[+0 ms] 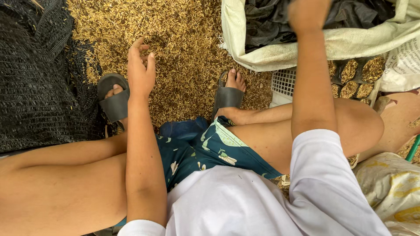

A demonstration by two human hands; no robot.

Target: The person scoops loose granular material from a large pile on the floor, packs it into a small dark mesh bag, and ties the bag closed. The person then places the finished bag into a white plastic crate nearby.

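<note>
Both hands work near the rice husks (183, 39): left hand (141, 72) hangs just above them, fingers loosely apart; right hand (307, 13) is fisted over the sack (280, 54) beside them.

cream woven sack (280, 54) | top right, open | black liner (271, 19) inside

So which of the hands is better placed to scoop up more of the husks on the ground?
Probably the left hand: it hangs open just above the husks, palm free. The right hand is raised over the white sack, away from the ground.
</note>
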